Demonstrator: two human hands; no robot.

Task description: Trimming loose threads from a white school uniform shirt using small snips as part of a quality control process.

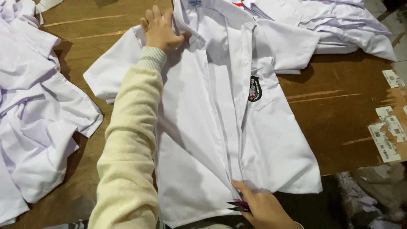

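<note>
Left fingers (154, 21) spread flat on white shirt (212, 127), right fingers (246, 191) pinching hem, heaped shirts (34, 106) beside

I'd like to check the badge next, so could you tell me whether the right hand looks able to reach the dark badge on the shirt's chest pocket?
Probably yes. The right hand rests at the shirt's hem, and only flat fabric lies between it and the badge.

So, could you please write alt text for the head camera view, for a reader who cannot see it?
A white short-sleeved shirt with a dark chest badge lies spread on a brown wooden table. The left hand presses near the collar, while the right hand, holding a small purple tool, pinches the hem. More white shirts lie heaped at the left and the far right.
</note>
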